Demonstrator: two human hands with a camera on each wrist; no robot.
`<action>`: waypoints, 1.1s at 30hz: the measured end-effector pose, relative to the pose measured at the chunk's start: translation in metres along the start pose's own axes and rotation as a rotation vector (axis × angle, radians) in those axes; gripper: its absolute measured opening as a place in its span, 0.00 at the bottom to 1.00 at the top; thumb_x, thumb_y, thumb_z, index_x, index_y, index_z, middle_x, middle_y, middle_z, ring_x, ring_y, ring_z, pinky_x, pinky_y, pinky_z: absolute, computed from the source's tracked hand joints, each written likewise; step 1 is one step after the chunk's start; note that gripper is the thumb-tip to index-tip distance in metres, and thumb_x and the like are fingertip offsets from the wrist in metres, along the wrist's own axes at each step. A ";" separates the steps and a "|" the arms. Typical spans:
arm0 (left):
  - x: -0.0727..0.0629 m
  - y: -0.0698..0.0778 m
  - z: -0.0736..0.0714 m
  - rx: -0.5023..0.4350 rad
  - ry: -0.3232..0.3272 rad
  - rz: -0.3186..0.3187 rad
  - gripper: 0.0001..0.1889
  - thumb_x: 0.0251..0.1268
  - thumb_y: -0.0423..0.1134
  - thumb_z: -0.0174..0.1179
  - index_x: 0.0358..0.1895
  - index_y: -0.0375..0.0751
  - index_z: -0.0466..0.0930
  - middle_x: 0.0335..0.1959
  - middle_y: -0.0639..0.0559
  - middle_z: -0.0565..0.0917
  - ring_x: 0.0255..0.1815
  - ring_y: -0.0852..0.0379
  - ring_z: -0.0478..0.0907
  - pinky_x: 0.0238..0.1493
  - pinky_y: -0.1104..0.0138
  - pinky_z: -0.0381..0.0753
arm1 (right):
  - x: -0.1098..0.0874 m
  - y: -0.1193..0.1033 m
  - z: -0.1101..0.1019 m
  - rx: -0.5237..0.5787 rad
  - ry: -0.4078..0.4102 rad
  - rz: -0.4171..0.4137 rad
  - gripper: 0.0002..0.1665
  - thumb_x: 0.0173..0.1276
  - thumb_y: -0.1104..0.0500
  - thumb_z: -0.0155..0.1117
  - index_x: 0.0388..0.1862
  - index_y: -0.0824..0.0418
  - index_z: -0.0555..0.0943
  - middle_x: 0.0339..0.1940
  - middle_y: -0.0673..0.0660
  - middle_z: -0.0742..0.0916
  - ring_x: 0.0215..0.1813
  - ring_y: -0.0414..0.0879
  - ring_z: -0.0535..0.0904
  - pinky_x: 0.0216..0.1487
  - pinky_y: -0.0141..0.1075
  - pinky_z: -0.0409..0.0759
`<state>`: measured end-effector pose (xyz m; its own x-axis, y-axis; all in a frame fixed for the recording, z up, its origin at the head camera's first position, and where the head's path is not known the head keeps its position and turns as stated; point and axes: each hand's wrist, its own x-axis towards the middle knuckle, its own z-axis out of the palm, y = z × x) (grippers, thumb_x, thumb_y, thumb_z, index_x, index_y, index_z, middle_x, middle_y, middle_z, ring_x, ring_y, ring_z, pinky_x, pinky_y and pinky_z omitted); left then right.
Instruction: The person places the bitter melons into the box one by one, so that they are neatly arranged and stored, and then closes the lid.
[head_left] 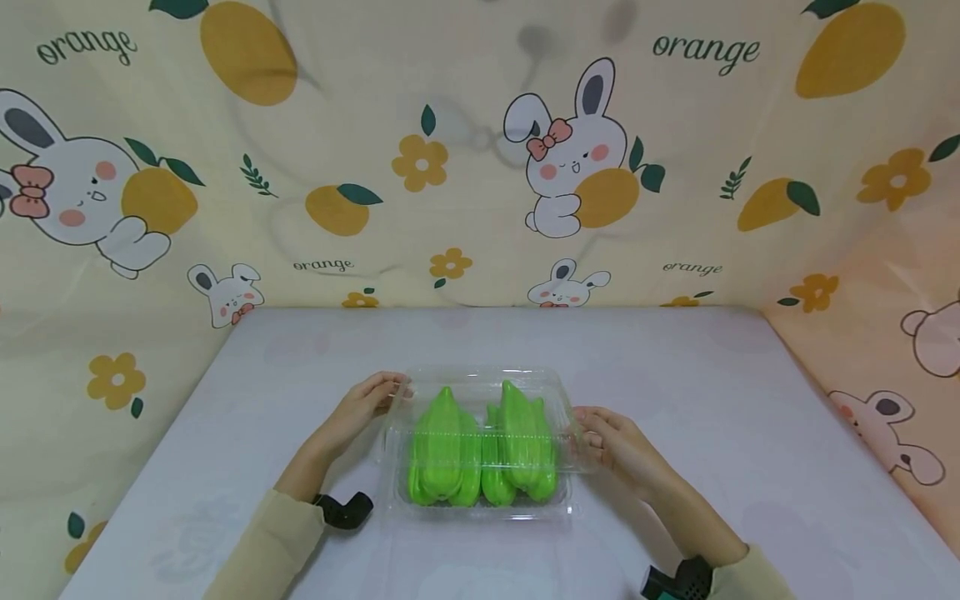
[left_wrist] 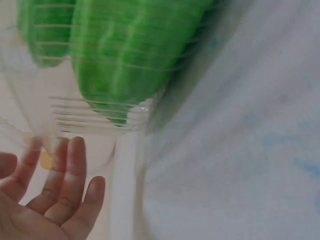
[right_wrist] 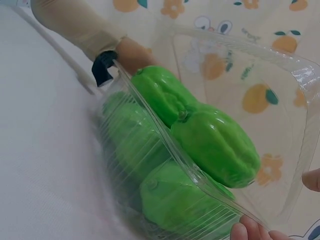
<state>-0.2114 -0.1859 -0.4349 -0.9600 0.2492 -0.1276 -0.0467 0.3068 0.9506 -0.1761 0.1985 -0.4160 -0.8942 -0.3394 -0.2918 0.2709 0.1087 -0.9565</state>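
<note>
A clear plastic clamshell box (head_left: 480,510) stands on the table, filled with several glossy green, ridged, pointed vegetables (head_left: 442,450) that look like gourds. Its see-through lid (right_wrist: 280,65) stands tilted up over them, partly raised. My left hand (head_left: 377,398) holds the lid's left edge between thumb and fingers; the left wrist view shows the fingertips (left_wrist: 76,150) at the clear plastic. On the other side, my right hand (head_left: 618,446) grips the lid's right edge. Its thumb and fingers (right_wrist: 250,230) appear at the edge of the right wrist view.
The box sits mid-table on a pale, faintly patterned tabletop (head_left: 300,358). A cloth printed with rabbits and oranges (head_left: 480,167) hangs behind and along both sides. Black wrist cameras (head_left: 345,510) are strapped to both wrists.
</note>
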 end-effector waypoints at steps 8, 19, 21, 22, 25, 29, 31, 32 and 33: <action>-0.014 0.005 -0.003 0.062 -0.066 0.022 0.25 0.79 0.49 0.40 0.69 0.37 0.62 0.64 0.32 0.74 0.68 0.37 0.69 0.69 0.47 0.68 | 0.000 0.000 -0.001 -0.008 -0.007 -0.010 0.33 0.79 0.55 0.41 0.69 0.80 0.54 0.40 0.43 0.84 0.42 0.30 0.82 0.49 0.25 0.81; -0.032 0.006 -0.006 0.052 -0.106 -0.010 0.28 0.78 0.48 0.41 0.74 0.40 0.51 0.66 0.31 0.71 0.67 0.37 0.70 0.69 0.47 0.69 | -0.001 -0.001 -0.001 -0.042 -0.015 0.006 0.34 0.78 0.54 0.43 0.70 0.79 0.54 0.43 0.45 0.83 0.43 0.30 0.81 0.50 0.24 0.81; -0.034 0.007 -0.006 0.051 -0.106 -0.016 0.29 0.78 0.48 0.41 0.75 0.40 0.51 0.65 0.31 0.71 0.67 0.37 0.70 0.69 0.48 0.70 | -0.002 -0.001 -0.001 -0.062 -0.007 0.012 0.35 0.78 0.52 0.45 0.70 0.78 0.56 0.49 0.50 0.83 0.45 0.31 0.81 0.52 0.25 0.80; -0.035 0.007 -0.006 0.049 -0.106 -0.019 0.29 0.78 0.48 0.42 0.75 0.40 0.51 0.65 0.31 0.71 0.67 0.38 0.70 0.68 0.49 0.70 | -0.003 -0.001 -0.001 -0.072 -0.004 0.014 0.35 0.78 0.52 0.45 0.71 0.77 0.56 0.53 0.55 0.83 0.47 0.31 0.80 0.53 0.25 0.80; -0.036 0.008 -0.005 0.047 -0.107 -0.026 0.29 0.78 0.47 0.42 0.74 0.39 0.51 0.64 0.31 0.72 0.65 0.40 0.71 0.67 0.52 0.72 | -0.005 0.000 -0.002 -0.100 -0.008 0.013 0.36 0.77 0.51 0.47 0.71 0.76 0.57 0.64 0.67 0.75 0.52 0.35 0.79 0.58 0.28 0.79; -0.037 0.007 -0.004 0.047 -0.101 -0.043 0.29 0.77 0.47 0.43 0.74 0.37 0.52 0.63 0.32 0.73 0.62 0.47 0.73 0.65 0.57 0.74 | -0.009 0.002 -0.004 -0.115 -0.038 0.012 0.36 0.76 0.51 0.48 0.71 0.76 0.57 0.69 0.71 0.70 0.54 0.37 0.79 0.59 0.30 0.79; -0.036 0.006 -0.003 0.045 -0.097 -0.047 0.30 0.77 0.46 0.44 0.74 0.36 0.52 0.62 0.32 0.73 0.60 0.50 0.74 0.64 0.59 0.75 | -0.010 0.003 -0.004 -0.117 -0.058 0.007 0.36 0.76 0.52 0.48 0.71 0.76 0.56 0.67 0.72 0.71 0.53 0.37 0.79 0.58 0.30 0.79; -0.036 0.006 -0.003 0.045 -0.096 -0.044 0.30 0.77 0.46 0.44 0.74 0.35 0.52 0.62 0.32 0.74 0.59 0.51 0.75 0.64 0.59 0.75 | -0.011 0.003 -0.005 -0.117 -0.068 0.005 0.36 0.76 0.52 0.48 0.71 0.77 0.56 0.66 0.72 0.72 0.53 0.36 0.79 0.58 0.30 0.79; -0.036 0.006 -0.002 0.043 -0.097 -0.040 0.30 0.77 0.46 0.44 0.74 0.34 0.52 0.61 0.32 0.74 0.59 0.51 0.75 0.64 0.59 0.75 | -0.011 0.004 -0.005 -0.118 -0.084 -0.003 0.37 0.77 0.52 0.48 0.71 0.78 0.56 0.66 0.72 0.72 0.53 0.36 0.80 0.57 0.30 0.79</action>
<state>-0.1773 -0.1953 -0.4244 -0.9263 0.3232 -0.1936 -0.0701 0.3572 0.9314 -0.1670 0.2075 -0.4161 -0.8608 -0.4161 -0.2930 0.2199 0.2152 -0.9515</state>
